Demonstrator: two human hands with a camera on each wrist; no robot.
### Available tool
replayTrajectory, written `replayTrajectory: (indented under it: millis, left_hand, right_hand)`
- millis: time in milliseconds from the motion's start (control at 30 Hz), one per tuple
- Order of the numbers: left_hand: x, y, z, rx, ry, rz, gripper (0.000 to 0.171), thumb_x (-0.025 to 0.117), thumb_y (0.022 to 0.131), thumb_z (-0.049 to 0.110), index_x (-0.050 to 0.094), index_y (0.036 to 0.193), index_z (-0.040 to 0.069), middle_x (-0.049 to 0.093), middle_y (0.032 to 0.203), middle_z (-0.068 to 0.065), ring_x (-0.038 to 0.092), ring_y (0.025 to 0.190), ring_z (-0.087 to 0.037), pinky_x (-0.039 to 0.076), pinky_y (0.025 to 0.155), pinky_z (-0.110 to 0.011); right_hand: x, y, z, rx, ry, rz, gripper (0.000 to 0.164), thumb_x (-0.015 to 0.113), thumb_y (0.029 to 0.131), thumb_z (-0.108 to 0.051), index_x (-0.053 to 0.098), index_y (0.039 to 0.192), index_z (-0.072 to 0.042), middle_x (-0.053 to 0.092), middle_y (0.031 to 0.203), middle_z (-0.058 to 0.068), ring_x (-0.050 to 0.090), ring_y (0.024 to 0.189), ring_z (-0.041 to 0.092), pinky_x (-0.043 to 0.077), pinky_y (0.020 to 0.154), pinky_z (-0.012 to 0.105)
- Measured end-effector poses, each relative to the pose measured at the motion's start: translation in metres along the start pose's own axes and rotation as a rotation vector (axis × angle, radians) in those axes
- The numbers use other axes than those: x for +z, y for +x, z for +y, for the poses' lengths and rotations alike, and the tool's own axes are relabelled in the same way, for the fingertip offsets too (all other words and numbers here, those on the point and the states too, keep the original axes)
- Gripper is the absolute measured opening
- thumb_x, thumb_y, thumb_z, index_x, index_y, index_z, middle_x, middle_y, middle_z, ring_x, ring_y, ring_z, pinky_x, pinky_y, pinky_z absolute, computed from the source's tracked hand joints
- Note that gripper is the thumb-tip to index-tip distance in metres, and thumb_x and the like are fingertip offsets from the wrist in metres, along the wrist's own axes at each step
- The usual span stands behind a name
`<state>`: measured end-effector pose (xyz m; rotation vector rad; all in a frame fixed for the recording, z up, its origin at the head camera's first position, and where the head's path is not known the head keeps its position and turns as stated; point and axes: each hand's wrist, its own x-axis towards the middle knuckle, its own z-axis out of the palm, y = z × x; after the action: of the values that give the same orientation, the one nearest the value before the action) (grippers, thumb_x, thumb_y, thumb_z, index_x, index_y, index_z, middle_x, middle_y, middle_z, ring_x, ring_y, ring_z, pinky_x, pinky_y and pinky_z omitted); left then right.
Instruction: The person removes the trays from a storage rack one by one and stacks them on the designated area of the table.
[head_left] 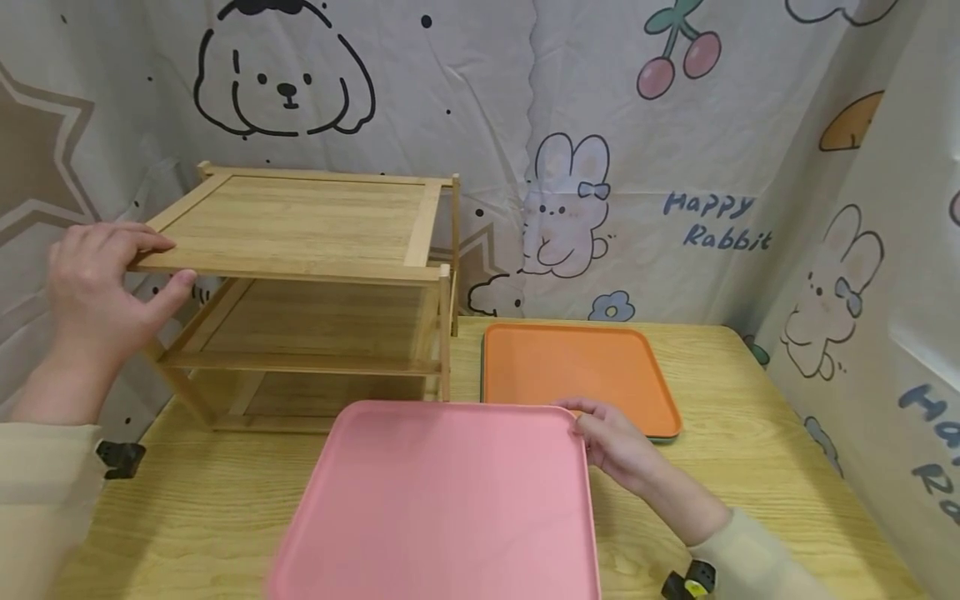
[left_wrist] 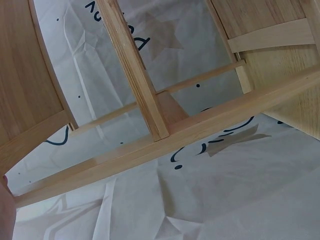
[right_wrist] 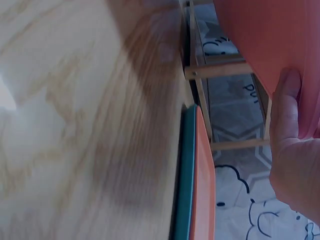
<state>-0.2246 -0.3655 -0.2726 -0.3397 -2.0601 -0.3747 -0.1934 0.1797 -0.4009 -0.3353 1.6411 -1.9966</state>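
Note:
A three-tier wooden shelf rack (head_left: pixel 315 223) stands at the left of the table. My left hand (head_left: pixel 97 287) grips the front left corner of its top shelf, fingers over the board and thumb lower at the front edge. In the left wrist view the rack's side frame (left_wrist: pixel 134 75) fills much of the picture, with only a sliver of the hand (left_wrist: pixel 6 210) showing. A pink rectangular tray (head_left: pixel 450 500) is held up before the rack by my right hand (head_left: pixel 618 450), which pinches its far right corner. From below, the right wrist view shows fingers against the tray's underside (right_wrist: pixel 272 35).
On the table (head_left: pixel 735 467), right of the rack, lies an orange tray (head_left: pixel 577 367) on top of a dark green one (right_wrist: pixel 186 175). Patterned cloth (head_left: pixel 495 83) hangs close behind and along both sides. The rack's two lower shelves (head_left: pixel 307 321) are partly shaded.

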Motion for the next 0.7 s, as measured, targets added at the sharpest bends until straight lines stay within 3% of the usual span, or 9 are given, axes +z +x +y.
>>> replayTrajectory:
  millis: [200,700]
  left_hand:
    - [-0.001,0.001,0.001,-0.003,0.004,0.0,0.084,0.043,0.078,0.075,0.064,0.098,-0.003,0.061,0.104,-0.025,0.048,0.101,-0.046,0.028,0.087,-0.055]
    - [-0.001,0.001,0.001,-0.006,-0.008,0.002,0.081,0.045,0.078,0.073,0.065,0.097,-0.003,0.062,0.104,-0.025,0.048,0.101,-0.046,0.026,0.083,-0.056]
  right_hand:
    - [-0.013,-0.006,-0.011,0.016,-0.052,0.026,0.035,0.042,0.089,0.003,0.044,0.124,0.002,0.068,0.097,0.002,0.064,0.078,0.009,0.053,0.069,0.024]
    - [-0.053,-0.026,-0.038,-0.055,-0.096,-0.078,0.039,0.033,0.094,0.005,0.056,0.121,-0.012,0.068,0.105,0.002,0.068,0.082,0.012,0.055,0.07,0.027]
